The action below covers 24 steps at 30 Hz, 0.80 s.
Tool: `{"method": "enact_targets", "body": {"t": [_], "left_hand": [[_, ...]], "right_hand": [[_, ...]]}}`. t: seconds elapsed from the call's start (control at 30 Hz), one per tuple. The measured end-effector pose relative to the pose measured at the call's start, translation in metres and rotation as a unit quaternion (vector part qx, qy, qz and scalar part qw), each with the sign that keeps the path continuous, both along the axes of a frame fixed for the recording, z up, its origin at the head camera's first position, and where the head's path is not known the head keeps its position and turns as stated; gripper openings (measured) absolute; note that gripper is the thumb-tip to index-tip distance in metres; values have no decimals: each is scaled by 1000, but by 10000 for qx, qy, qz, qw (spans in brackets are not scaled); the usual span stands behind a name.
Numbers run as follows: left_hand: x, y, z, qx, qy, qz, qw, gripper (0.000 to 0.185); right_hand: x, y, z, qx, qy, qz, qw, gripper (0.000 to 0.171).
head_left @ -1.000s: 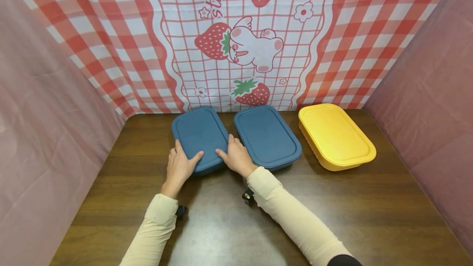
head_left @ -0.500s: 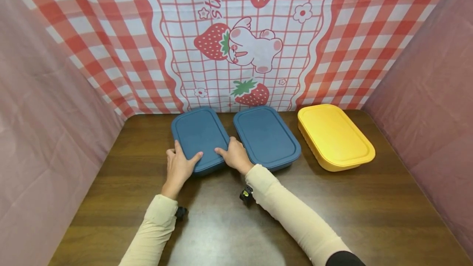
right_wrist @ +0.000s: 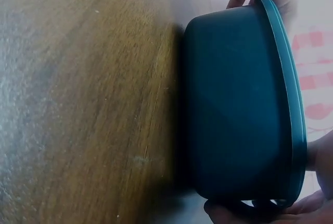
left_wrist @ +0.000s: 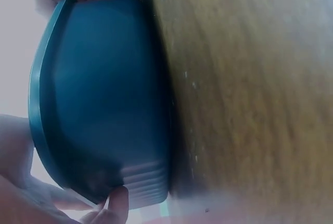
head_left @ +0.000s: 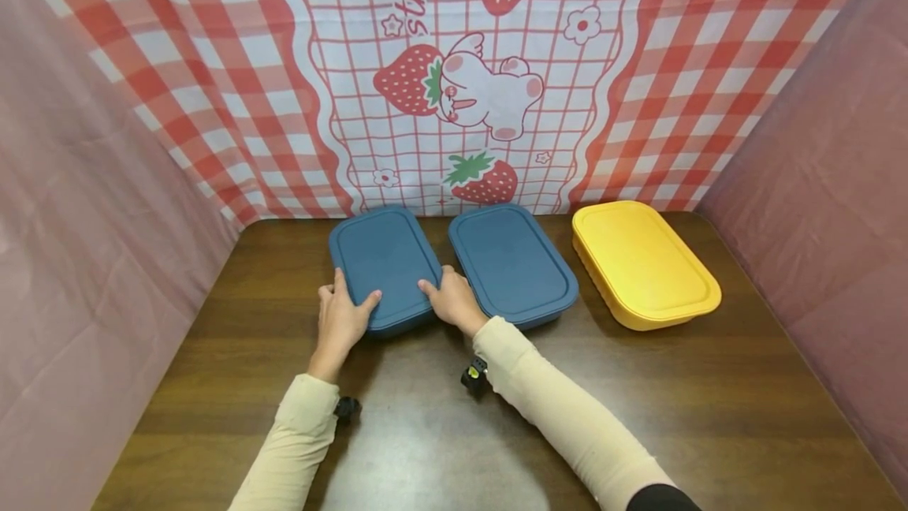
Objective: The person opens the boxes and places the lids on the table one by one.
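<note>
A blue lidded storage box (head_left: pixel 386 255) stands on the table at the left, near the back. At its left front corner my left hand (head_left: pixel 342 326) grips it, thumb on the lid and fingers down the side. My right hand (head_left: pixel 457 302) holds the right side, thumb over the lid's edge. In the left wrist view the box (left_wrist: pixel 104 78) shows its smooth front wall, with fingertips below the rim. The right wrist view gives the same wall of the box (right_wrist: pixel 234 104), its base at the table surface. The right hand's other fingers are mostly hidden in the head view.
Close on the right stands a second blue lidded box (head_left: pixel 512 259), a narrow gap from the right hand. Farther right is a yellow lidded box (head_left: pixel 641 259). A strawberry-print cloth (head_left: pixel 461 101) hangs behind the wooden table (head_left: pixel 426 432), with pink cloth on both sides.
Both thumbs have shifted slightly on the lid, the left one to the left and the right one to the right. The boxes stay practically in place.
</note>
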<state>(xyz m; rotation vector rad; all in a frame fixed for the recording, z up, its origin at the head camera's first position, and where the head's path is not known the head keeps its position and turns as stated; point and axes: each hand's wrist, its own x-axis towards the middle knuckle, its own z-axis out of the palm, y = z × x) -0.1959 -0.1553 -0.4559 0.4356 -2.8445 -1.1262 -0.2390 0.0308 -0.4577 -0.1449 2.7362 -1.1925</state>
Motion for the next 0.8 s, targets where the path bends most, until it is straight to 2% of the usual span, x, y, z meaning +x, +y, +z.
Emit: {"method": "enact_targets", "body": {"t": [0.13,0.3,0.57,0.8], "left_hand": [[-1,-4,0,69,39,1,10000,86],[-3,-9,1,211,160,212,9994,69],[-5,-16,2,531,489,423,9965,59],[-7,-19,3,853,336,526,9944,59]], "right_hand": [[0,1,-2,-19,167,-16,9999,56],[0,1,-3,-232,196,-123,9995,48],[-1,0,-1,-282,512,-390,9975,35],[-2,-1,1,-196,251,-479,9983,28]]}}
